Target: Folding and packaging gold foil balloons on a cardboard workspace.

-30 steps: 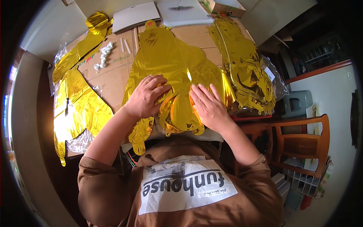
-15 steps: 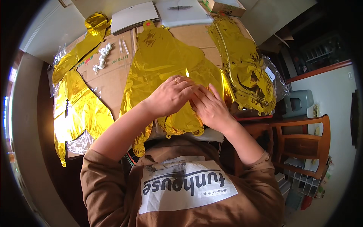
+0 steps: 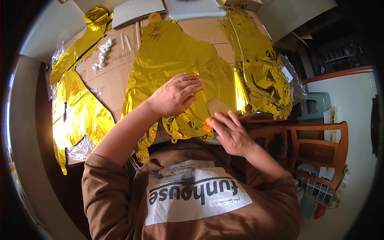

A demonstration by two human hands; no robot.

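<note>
In the head view, the middle piece of gold foil lies flattened on the brown cardboard, straight in front of the person, its near edge reaching close to the brown shirt. The left hand is palm down over the lower half of this foil, fingers together and slightly bent, with no fold visible between them. The right hand is at the lower right edge, fingers loosely spread, an orange gleam at the tips; whether they pinch the foil cannot be told. The material looks thin and slick, so a hard sweep from the left hand could set sharp creases or slide the whole piece askew. A pull at the lower right edge, if the fingers do have hold of it, could tear the border there. The near edge might also catch on the shirt if the body leaned in. To the right, a 2nd gold foil piece lies very close to the middle 1, and a wide movement could drag them over each other. On the left, the white knotted bundle and 2 clear tubes sit loose on the cardboard, where a swinging forearm could scatter them.
</note>
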